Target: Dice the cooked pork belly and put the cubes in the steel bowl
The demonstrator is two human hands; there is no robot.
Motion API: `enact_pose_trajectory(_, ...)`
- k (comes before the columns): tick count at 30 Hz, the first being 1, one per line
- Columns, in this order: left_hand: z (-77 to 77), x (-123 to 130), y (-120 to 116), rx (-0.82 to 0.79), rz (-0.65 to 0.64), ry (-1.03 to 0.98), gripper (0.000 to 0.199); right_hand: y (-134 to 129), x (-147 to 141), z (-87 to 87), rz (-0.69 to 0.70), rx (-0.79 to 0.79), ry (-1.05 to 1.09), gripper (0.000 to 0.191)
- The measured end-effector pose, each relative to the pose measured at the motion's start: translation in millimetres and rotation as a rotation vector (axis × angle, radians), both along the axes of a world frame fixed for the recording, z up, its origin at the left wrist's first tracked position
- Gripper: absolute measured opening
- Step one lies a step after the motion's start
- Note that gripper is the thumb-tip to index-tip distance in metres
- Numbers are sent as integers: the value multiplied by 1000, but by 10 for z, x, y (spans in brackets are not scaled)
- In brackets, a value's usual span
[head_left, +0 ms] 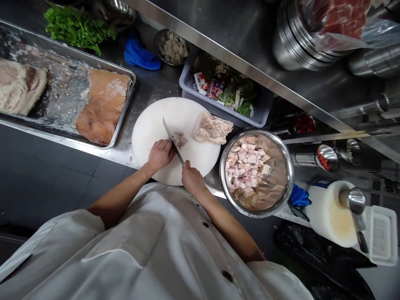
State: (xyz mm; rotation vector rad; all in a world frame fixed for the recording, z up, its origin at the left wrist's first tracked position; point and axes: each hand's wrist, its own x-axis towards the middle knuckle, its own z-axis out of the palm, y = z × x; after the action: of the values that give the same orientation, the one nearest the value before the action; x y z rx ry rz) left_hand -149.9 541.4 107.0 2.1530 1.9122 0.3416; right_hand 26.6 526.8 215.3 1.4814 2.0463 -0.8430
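Note:
A knife (172, 139) is in my right hand (193, 179), whose fingers wrap round the handle at the near edge of a round white cutting board (150, 125). Its blade slants up and left across the board. My left hand (161, 155) lies just left of the blade with its fingers curled; what is under them, if anything, is hidden. Small cut meat pieces (180, 141) lie right of the blade. A larger slab of meat (212, 127) rests at the board's right edge. Beside the board, a steel bowl (278, 179) holds many meat cubes (248, 160).
A metal tray (133, 81) with large meat slabs stands at left. Behind the board are a grey bin (225, 108) of scraps, a bowl of garlic (173, 48), a blue cloth (140, 54) and leafy greens (78, 27). A white tub (321, 204) stands at right; a shelf (218, 50) overhangs.

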Motion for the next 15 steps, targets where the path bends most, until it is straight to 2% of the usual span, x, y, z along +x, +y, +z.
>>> enact_pose_trajectory(2, 47, -16, -13, -8, 9, 1, 25, 86, -86, -76, -22, 29, 18, 24)
enact_pose_trajectory(3, 65, -35, -28, -9, 16, -4, 25, 93, -80, -41, -21, 41, 29, 24)
enact_pose_trajectory(7, 39, -129, -95, 15, 33, -35, 26, -114, 160, 376, 48, 40, 2, 23)
enact_pose_trajectory(9, -21, -148, -106, 31, 39, -53, 19, -234, 231, 496, 89, 8, -26, 20)
enact_pose_trajectory(11, -74, -140, -98, 42, 38, -72, 15, -258, 176, 420, 99, -23, -26, 19)
enact_pose_trajectory(15, -94, -116, -87, 38, 25, -87, 12, -52, -130, -55, 23, 11, -11, 21)
